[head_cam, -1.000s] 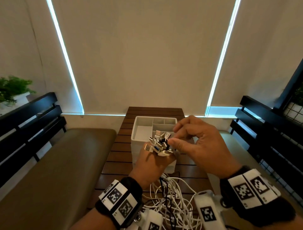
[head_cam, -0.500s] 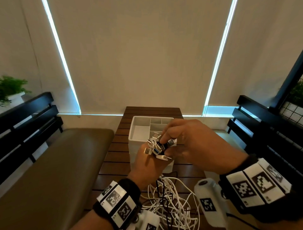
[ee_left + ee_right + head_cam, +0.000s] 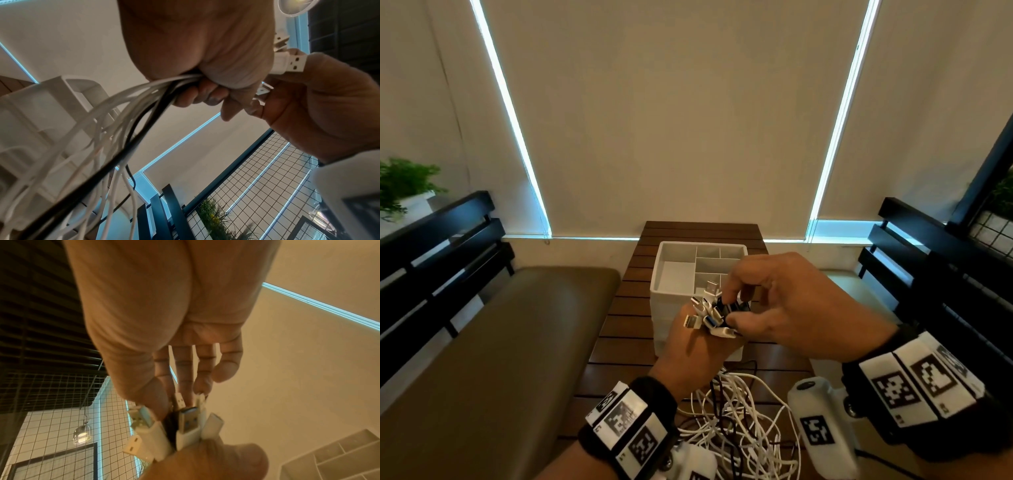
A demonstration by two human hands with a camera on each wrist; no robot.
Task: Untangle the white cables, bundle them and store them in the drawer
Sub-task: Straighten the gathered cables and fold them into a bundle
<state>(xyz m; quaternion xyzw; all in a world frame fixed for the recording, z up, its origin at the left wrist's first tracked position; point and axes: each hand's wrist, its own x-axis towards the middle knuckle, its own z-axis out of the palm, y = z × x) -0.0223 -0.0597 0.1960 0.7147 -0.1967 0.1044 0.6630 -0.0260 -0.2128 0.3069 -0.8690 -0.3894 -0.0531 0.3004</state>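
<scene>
- Right in front of the white organizer box [image 3: 700,263], the left hand [image 3: 690,353] was fisted around a whole bunch of cable ends, plugs [image 3: 709,313] sticking up out of the top like a bouquet.
- Below that fist the white cables [image 3: 736,421] hung down into a loose messy pile on the wooden table [image 3: 619,308], on the near side of the box. At least one black cable [image 3: 131,129] was mixed in too, easy to see from the left wrist view.
- Over the box's near edge, the right hand [image 3: 784,308] had thumb and fingertips [image 3: 202,386] pinched in among the plugs. Looked like it was on a dark plug, but I honestly couldn't tell which one.
- My read: this was the sorting bit, picking out one end so it can be pulled free of the rest. Nothing bundled yet, nothing in the box, so early days.
- To do it well I'd say: keep the left grip firm enough that the other plugs don't slide, but loose enough for one cable to slip through.
- Pull slowly and straight up, and watch the pile below the box. If it lifts as a clump, stop and shake it loose rather than yanking a knot tight.
</scene>
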